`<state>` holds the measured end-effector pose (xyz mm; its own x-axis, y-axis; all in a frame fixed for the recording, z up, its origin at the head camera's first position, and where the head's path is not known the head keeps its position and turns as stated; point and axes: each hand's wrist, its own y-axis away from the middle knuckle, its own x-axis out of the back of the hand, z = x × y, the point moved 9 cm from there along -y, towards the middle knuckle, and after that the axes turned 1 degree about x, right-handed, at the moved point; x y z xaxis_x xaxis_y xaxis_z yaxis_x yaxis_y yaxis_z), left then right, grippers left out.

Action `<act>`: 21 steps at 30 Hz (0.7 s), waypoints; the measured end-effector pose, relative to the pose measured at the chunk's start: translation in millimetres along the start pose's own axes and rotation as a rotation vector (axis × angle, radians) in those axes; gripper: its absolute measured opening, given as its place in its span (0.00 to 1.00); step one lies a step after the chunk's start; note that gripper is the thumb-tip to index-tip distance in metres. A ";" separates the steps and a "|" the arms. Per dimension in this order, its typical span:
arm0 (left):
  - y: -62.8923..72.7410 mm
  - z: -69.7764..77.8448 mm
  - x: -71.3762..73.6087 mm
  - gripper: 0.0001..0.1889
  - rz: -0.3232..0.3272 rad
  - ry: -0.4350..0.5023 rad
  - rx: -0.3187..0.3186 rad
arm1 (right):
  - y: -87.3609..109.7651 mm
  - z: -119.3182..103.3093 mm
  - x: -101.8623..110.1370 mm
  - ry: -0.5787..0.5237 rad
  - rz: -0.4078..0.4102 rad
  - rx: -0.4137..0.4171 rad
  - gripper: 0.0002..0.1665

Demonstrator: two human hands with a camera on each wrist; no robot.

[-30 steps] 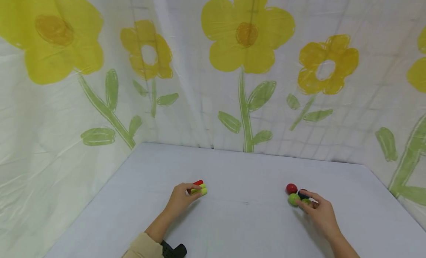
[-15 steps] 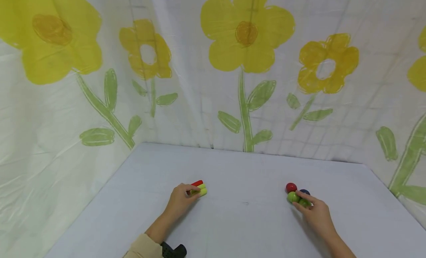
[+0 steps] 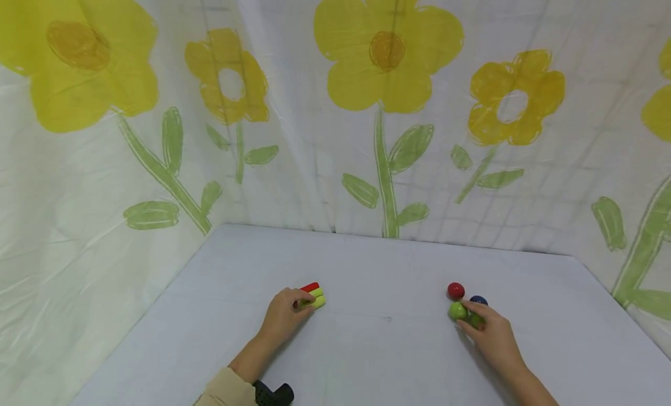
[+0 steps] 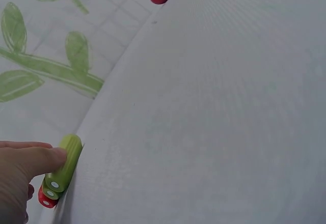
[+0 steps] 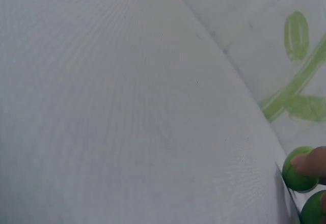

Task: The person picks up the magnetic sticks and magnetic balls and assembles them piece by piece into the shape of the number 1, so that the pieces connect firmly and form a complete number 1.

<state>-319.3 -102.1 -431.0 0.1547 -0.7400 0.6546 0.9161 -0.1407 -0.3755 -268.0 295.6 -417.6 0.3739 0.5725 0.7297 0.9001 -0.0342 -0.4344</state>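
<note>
In the head view my left hand (image 3: 283,316) pinches a row of short rounded rods: one red rod (image 3: 310,287) and two yellow-green rods (image 3: 317,302). The thumb presses the nearest yellow-green rod (image 4: 70,155) in the left wrist view, where white dots mark the rod ends. On the right, my right hand (image 3: 491,335) holds a green ball (image 3: 457,310) between thumb and forefinger. Beneath that hand sits a second green ball (image 3: 476,320), partly hidden. Just beyond are a blue ball (image 3: 479,300), half covered by the forefinger, and a red ball (image 3: 456,290).
Both hands work over a white-covered table (image 3: 388,353). Behind it hangs a white curtain (image 3: 293,196) with printed yellow flowers. A black device (image 3: 274,394) shows beside the left sleeve (image 3: 226,388) at the front edge.
My right hand has shifted left and closed around the front green ball, which moved slightly left. The red ball now stands a little apart from it. My left hand keeps its place on the rods.
</note>
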 end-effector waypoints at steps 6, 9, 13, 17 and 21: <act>-0.5 5.0 -0.9 0.09 -0.024 -0.103 -0.049 | -0.9 -0.5 -3.7 0.010 -0.043 -0.030 0.25; -0.8 7.7 -1.6 0.10 -0.031 -0.158 -0.068 | -0.3 -1.4 -4.3 0.001 -0.046 -0.039 0.25; -0.2 11.7 -1.6 0.11 -0.038 -0.215 -0.081 | -0.2 -1.5 -6.0 0.003 -0.044 -0.035 0.24; 0.7 14.6 -2.2 0.12 -0.058 -0.254 -0.079 | 0.5 -2.1 -7.2 0.003 -0.043 -0.035 0.24; 1.4 16.1 -4.0 0.12 -0.082 -0.276 -0.065 | 1.1 -3.9 -9.1 -0.001 -0.037 -0.026 0.24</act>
<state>-312.6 -88.7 -423.6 0.1839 -0.5189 0.8348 0.9055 -0.2410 -0.3493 -269.6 287.2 -422.7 0.3404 0.5743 0.7445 0.9186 -0.0341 -0.3937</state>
